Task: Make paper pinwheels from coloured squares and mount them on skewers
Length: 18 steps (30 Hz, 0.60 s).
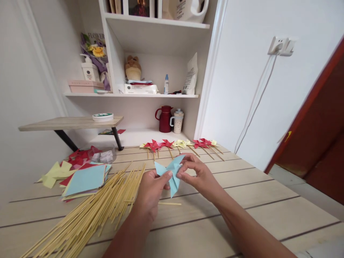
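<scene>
Far left: loose yellow and red paper pieces (pixel 57 170) lie on the wooden table (pixel 268 200), just beside a stack of coloured paper squares (pixel 86 179) with a light blue sheet on top.
Left foreground: a fanned heap of thin wooden sticks (pixel 94 211) slants across the table, touching the stack's edge.
Left hand (pixel 150 191): fingers closed, thumb and fingertips pinching the left side of a light blue folded paper (pixel 172 172), held just above the table.
Below the hands: one single stick (pixel 169 203) lies apart.
Right hand (pixel 200 173): fingers curled, pinching the same paper's right side.
Behind: a row of finished red and yellow pinwheels (pixel 180 145) on sticks lies along the table's back edge.
Farther back: a red jug (pixel 164 119) and a speckled cup (pixel 177 122) stand on the white shelf (pixel 134 136).
</scene>
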Each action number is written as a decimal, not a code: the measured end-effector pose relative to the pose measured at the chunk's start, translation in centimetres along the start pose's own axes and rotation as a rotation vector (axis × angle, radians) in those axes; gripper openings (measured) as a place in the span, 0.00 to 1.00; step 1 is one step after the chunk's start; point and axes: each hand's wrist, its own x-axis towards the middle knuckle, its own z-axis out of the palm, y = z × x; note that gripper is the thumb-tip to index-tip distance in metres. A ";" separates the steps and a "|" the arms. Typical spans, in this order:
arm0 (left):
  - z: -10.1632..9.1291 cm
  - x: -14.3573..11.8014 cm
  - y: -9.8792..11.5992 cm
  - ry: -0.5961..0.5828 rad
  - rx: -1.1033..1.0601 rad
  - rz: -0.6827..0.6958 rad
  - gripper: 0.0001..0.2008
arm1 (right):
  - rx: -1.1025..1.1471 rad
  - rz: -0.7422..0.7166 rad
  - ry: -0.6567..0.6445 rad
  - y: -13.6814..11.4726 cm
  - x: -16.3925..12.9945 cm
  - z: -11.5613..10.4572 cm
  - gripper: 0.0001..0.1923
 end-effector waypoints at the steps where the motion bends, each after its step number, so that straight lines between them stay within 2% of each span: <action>1: 0.0 0.0 0.0 -0.005 -0.004 -0.005 0.12 | -0.001 -0.006 0.011 0.0 0.0 0.0 0.07; 8: 0.3 0.1 0.0 -0.014 -0.078 -0.018 0.15 | 0.005 -0.033 0.091 0.0 0.1 0.4 0.08; 18: 0.5 -0.2 -0.1 0.019 -0.071 -0.013 0.14 | -0.044 -0.082 0.123 -0.3 0.0 0.5 0.08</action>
